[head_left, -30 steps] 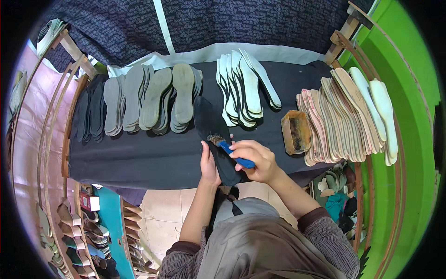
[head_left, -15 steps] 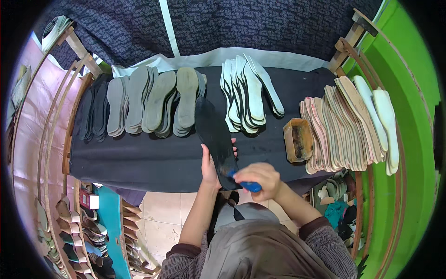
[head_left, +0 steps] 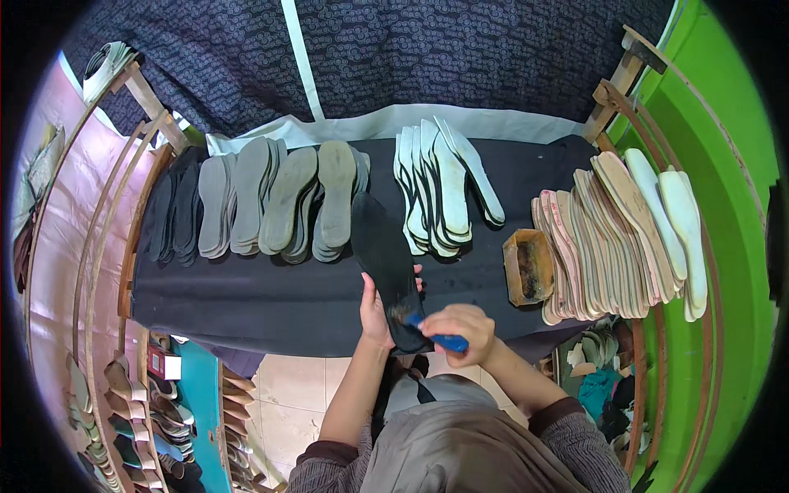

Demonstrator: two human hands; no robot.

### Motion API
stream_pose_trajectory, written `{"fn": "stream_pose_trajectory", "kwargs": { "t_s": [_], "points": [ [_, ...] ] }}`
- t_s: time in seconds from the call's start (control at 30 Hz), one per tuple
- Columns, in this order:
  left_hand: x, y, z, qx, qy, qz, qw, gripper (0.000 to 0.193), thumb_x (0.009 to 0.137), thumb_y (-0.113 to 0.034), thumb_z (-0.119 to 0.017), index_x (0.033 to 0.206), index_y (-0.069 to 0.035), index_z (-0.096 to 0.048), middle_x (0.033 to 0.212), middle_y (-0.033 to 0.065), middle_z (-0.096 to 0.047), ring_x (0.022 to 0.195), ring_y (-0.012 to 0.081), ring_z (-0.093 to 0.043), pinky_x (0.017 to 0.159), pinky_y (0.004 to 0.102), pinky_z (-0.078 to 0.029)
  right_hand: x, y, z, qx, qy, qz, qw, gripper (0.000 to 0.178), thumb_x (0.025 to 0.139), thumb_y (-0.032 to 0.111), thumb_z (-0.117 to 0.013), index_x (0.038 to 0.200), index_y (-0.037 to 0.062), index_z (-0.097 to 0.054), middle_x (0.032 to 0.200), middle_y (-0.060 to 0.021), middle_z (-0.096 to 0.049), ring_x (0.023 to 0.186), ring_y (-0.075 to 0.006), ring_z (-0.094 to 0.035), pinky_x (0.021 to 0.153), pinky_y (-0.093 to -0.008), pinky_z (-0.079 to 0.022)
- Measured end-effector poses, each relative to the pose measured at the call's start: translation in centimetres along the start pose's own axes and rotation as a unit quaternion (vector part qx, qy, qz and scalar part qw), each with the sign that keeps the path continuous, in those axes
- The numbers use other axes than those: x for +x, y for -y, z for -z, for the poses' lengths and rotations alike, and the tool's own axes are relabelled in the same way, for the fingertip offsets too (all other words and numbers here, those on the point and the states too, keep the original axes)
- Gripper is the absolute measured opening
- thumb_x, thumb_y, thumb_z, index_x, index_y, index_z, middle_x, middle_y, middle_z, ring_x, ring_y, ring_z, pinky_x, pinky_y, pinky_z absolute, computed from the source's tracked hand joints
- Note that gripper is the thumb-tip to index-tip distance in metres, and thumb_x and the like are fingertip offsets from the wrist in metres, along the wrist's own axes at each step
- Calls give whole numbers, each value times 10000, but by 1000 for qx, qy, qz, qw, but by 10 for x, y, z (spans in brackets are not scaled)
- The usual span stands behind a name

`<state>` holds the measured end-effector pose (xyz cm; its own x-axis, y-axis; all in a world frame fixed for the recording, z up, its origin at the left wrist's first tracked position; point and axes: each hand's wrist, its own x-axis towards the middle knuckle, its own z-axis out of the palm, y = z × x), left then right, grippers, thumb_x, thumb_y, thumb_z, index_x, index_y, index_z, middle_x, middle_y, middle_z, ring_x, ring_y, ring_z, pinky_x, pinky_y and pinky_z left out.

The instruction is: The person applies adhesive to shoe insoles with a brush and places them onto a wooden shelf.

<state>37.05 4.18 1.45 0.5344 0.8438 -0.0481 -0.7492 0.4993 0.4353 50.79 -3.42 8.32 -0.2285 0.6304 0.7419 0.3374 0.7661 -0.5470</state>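
Black cloth [head_left: 246, 292] lies near a green wall [head_left: 735, 246]; hands [head_left: 376, 320] grip a sole [head_left: 380, 238] and blue brush [head_left: 450, 342].

Head camera: I look steeply down through the left head-worn fisheye.
Draped brown cloth [head_left: 460, 444]: nearest my lens, lower edge.
Left hand [head_left: 376, 320], right hand [head_left: 464, 330]: close, just below mid-view.
Black-covered table [head_left: 263, 300]: I face across it, seeing its full width.
Patterned curtain [head_left: 477, 57]: farther, at the top.
Green wall [head_left: 740, 263]: bent along my right rim.

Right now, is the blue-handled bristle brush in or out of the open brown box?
Out: the right hand holds the brush at a black sole-shaped piece.
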Motion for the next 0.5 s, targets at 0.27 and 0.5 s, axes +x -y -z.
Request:
{"fn": "stream_pose_trajectory", "kwargs": {
  "t_s": [0.27,0.5],
  "points": [
    [1,-2,1,-11,-19,5,1000,683,934,-550,-215,1245,12,-449,1179,170,-549,931,212,-582,841,321,-468,-17,12,-5,-12,53,19,998,311,562,9,-602,873,27,-601,860,-103,-641,655,-260,-611,591,-335,-499],
    [-1,2,-2,4,-20,15,1000,707,926,-570,-206,1257,10,-439,1205,167,-532,938,212,-579,840,316,-468,-4,4,5,-70,33,29,997,297,605,53,-636,897,13,-599,856,-109,-640,642,-263,-614,556,-338,-496]
  ]
}}
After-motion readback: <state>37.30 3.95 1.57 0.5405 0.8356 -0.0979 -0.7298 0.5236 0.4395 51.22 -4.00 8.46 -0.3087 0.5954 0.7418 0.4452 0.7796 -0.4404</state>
